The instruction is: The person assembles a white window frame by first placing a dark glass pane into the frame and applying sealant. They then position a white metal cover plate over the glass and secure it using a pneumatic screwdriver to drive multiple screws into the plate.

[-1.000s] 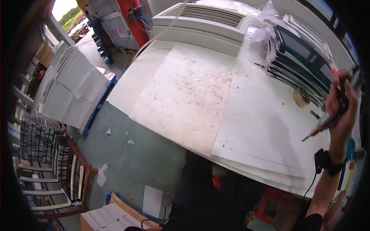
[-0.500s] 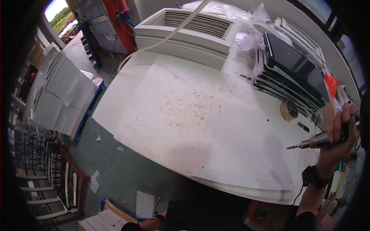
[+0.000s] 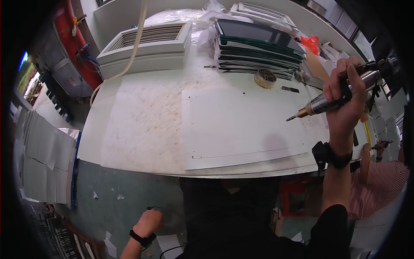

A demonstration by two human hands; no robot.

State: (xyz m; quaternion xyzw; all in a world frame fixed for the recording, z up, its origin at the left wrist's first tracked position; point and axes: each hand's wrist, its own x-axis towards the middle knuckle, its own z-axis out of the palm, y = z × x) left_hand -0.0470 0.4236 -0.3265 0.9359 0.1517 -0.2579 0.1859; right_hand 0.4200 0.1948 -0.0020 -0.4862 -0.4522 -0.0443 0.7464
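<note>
My right hand [image 3: 345, 101] is raised over the right end of the white workbench [image 3: 142, 125] and grips a metal power screwdriver [image 3: 332, 98], whose bit points left toward a flat white panel [image 3: 241, 125] lying on the bench. A dark band sits on that wrist. My left hand [image 3: 147, 223] hangs low beside my body, near the green floor, fingers curled; I cannot make out anything in it. A dark band is on that wrist too.
A stack of dark-edged panels [image 3: 254, 49] and a white louvred unit [image 3: 146, 43] stand at the back of the bench. A small round tin [image 3: 265, 77] sits near the stack. White sheets [image 3: 43, 159] are piled at the left. Another person in a striped sleeve [image 3: 379, 185] works at the right.
The view has swung so the bench is centred. My right hand with the screwdriver has risen and come over the panel's right end. My left hand has come into view below.
</note>
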